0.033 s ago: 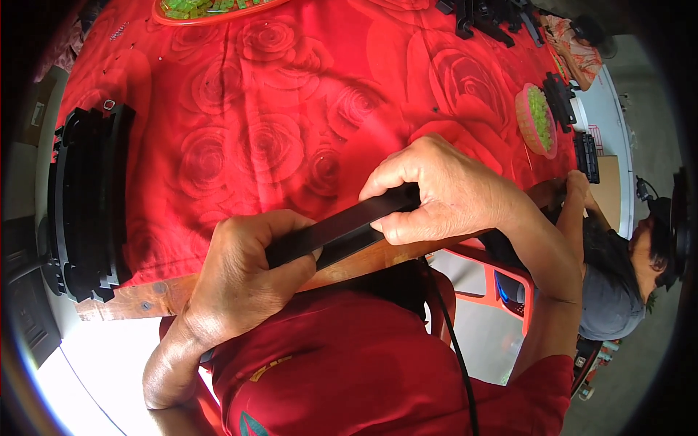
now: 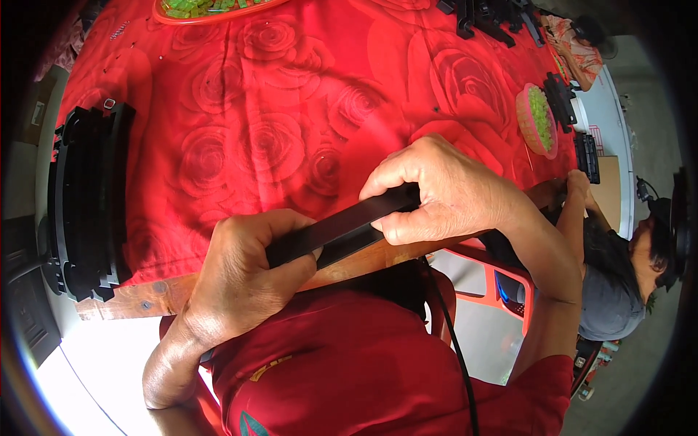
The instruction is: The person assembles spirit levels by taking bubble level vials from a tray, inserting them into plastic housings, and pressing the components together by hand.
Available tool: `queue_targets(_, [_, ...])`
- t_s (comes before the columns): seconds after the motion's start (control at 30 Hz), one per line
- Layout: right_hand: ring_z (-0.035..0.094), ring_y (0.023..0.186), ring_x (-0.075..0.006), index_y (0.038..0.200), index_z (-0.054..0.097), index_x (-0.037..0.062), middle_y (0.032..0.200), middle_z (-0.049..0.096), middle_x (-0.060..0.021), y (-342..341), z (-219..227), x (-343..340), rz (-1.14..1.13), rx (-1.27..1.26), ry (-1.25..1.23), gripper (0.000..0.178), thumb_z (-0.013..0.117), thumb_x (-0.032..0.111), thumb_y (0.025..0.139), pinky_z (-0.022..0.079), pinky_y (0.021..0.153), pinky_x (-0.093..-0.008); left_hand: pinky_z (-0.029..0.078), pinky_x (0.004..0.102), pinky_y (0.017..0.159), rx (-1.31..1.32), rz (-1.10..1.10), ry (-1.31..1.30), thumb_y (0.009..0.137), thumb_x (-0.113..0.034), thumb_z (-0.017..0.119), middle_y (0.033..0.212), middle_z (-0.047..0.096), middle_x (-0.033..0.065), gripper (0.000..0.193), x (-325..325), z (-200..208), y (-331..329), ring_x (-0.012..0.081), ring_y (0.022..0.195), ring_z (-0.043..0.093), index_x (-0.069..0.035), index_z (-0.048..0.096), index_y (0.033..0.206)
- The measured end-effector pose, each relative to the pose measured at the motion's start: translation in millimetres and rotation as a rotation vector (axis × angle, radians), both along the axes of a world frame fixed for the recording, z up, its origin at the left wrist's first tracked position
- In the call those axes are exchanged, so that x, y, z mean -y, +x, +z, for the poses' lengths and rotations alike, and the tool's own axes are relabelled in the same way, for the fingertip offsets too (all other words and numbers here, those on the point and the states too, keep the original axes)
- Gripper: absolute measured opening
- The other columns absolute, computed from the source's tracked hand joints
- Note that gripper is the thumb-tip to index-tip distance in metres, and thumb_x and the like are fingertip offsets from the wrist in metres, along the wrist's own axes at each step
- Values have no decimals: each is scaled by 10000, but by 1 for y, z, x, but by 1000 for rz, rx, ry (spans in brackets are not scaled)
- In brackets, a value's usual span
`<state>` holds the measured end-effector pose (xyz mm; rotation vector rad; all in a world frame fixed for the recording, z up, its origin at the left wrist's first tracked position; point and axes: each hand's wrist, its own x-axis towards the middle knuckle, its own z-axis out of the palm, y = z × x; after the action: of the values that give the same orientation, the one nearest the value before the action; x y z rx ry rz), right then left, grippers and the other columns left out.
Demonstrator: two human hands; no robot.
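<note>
A long black plastic piece [image 2: 338, 224], like a narrow channel strip, is held at a slant over the table's near edge. My left hand [image 2: 251, 272] grips its lower left end between thumb and fingers. My right hand [image 2: 443, 192] pinches its upper right end, thumb below and index finger above. Parts of both ends are hidden by my fingers. At the left side of the table lies a stack of long black plastic pieces [image 2: 91, 200], apart from my hands.
A red cloth with rose print [image 2: 269, 87] covers the wooden table [image 2: 156, 294]. An orange-red tray [image 2: 218, 18] and a pink basket [image 2: 538, 120] hold small yellow-green pieces. More black parts [image 2: 494, 22] lie at the far right. A co-worker [image 2: 618, 269] sits to my right near a red chair [image 2: 502, 280].
</note>
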<state>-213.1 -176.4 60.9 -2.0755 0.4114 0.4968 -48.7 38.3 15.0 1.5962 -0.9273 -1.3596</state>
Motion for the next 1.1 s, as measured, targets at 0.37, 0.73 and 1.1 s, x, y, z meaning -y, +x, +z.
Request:
queue_targets(0.37, [709, 669, -229, 923, 782, -11, 742, 731, -147, -2, -9, -3, -53, 95, 31, 194, 735, 116, 784, 543, 650, -379, 442, 226, 631, 75, -7, 15, 922, -9, 697, 772, 616, -61, 192, 0, 3, 0, 13, 722, 540, 37, 762, 1097])
queue_targets(0.73, [711, 744, -165, 1020, 761, -23, 836, 743, -111, -6, -8, -2, -1, 43, -50, 239, 728, 75, 805, 544, 677, -317, 437, 232, 636, 35, -44, 15, 936, -28, 708, 787, 617, -51, 196, 2, 2, 5, 20, 742, 531, 38, 755, 1114])
queue_targets(1.1, [677, 715, -130, 1036, 762, -18, 795, 730, -84, -12, -12, -2, 4, 142, 66, 207, 735, 93, 863, 529, 647, -309, 459, 269, 597, 69, -56, -39, 907, -12, 668, 732, 626, 11, 197, -2, 0, 6, 57, 683, 563, 36, 747, 1081])
